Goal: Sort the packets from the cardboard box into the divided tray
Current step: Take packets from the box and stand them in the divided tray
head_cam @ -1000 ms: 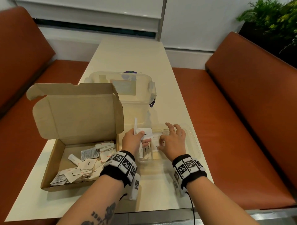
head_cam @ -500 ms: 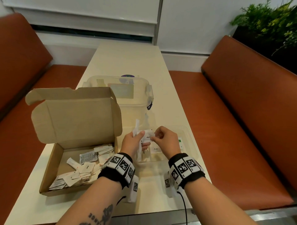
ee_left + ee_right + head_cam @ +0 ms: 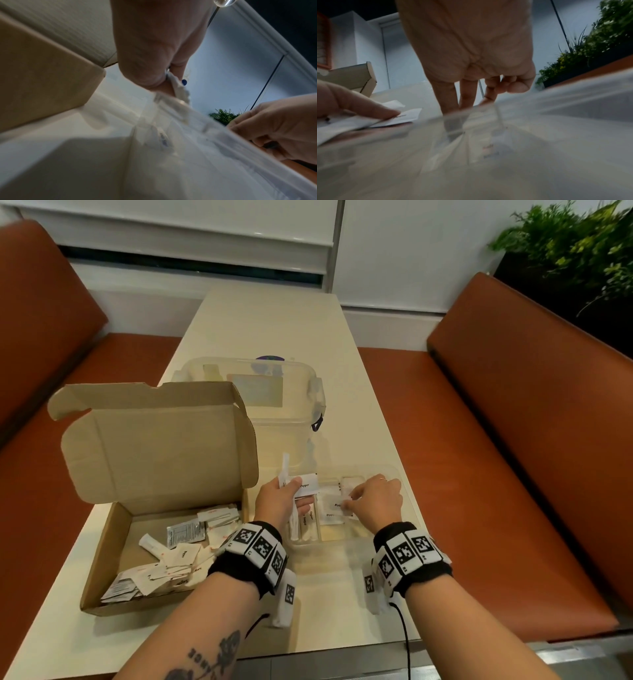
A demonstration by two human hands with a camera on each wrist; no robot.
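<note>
Lowering a square packet (image 3: 337, 506) into the middle compartment of the clear divided tray (image 3: 404, 491), the right hand (image 3: 375, 501) has come away from the left hand (image 3: 279, 501), where half a second ago the two met over a packet held between them. The right fingertips (image 3: 349, 496) now curl down onto the packet in the tray; whether they pinch it or merely press it flat cannot be told, and the right wrist view is too blurred to settle it. The left hand grips a small fan of packets: a pepper packet (image 3: 306, 485) under the thumb and a long thin stick packet (image 3: 285, 470) standing up behind it. So one packet has probably just passed from the left-hand bundle to its slot. Many more lie loose in the open cardboard box (image 3: 113, 546) on the worktop (image 3: 274, 323), so the sorting looks far from finished.
</note>
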